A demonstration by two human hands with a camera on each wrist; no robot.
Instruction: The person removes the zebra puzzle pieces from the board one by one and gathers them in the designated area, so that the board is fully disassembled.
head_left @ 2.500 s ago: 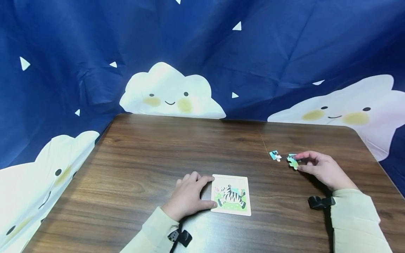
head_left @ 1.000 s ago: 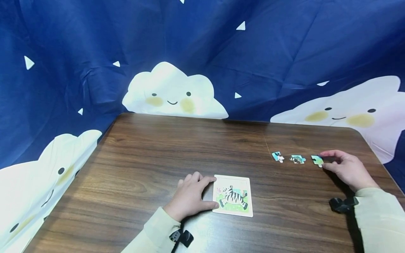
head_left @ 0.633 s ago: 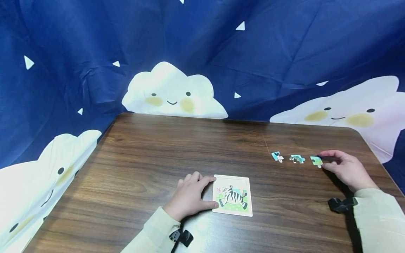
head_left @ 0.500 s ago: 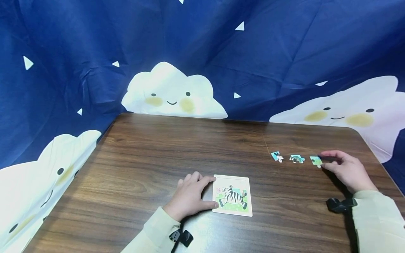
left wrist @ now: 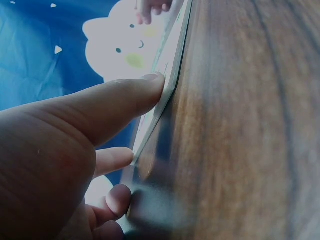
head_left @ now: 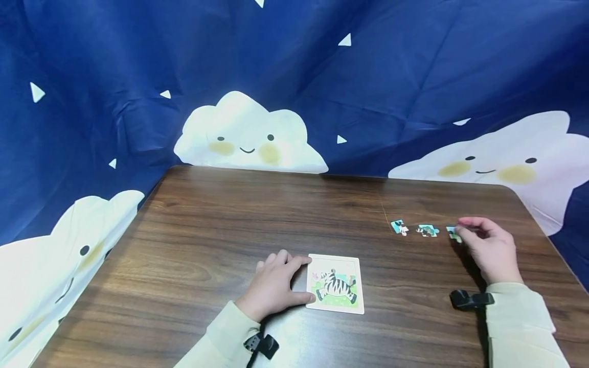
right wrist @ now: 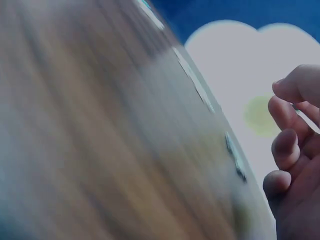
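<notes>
A square jigsaw board (head_left: 335, 307) with a running zebra picture lies flat on the table, its top strip plain white. My left hand (head_left: 273, 286) rests at the board's left side, thumb on its edge and index fingertip at the far left corner, both fairly straight. Three puzzle pieces lie in a row at the back right: one blue and white piece (head_left: 399, 227), one piece with zebra markings (head_left: 428, 230) and one blue-green piece (head_left: 452, 231). My right hand (head_left: 492, 250) hovers by the blue-green piece, fingers loosely bent. In the right wrist view this hand (right wrist: 300, 155) is apart from the pieces.
The dark wooden table (head_left: 221, 214) fills the space around the hands. Behind it hangs a blue curtain (head_left: 386, 76) with white clouds and small triangles. Black wrist straps sit on the left sleeve (head_left: 230, 327) and the right sleeve (head_left: 520, 317).
The right hand carried the blue-green piece rightward, setting it beside the others; now the fingers are off it. Hand and forearm have turned. The left hand and board stay put.
</notes>
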